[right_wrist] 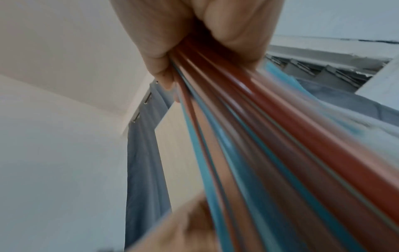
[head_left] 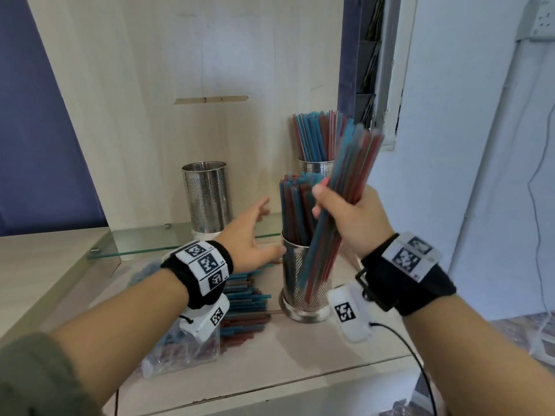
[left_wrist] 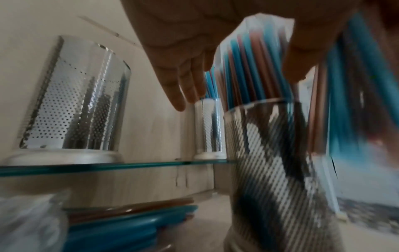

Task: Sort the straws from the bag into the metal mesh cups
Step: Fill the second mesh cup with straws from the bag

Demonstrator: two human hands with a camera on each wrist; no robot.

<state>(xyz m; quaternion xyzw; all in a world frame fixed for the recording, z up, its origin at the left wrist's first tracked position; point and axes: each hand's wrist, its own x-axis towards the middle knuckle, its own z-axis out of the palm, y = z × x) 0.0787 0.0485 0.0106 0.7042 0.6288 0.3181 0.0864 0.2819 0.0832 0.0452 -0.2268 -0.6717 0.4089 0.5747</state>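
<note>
Shiny perforated metal cups, smooth plastic straws, a clear glass shelf, matt pale wood-grain panel.

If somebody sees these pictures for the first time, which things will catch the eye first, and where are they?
First, the thick bundle of blue and red straws that the right hand grips, tilted, at centre right. Just below it stands a metal cup on the counter, already full of straws, and the open left hand reaches beside it. Behind, on the glass shelf, an empty cup stands at left and another full cup at right.

Café-like counter: straw-filled mesh cups
</note>
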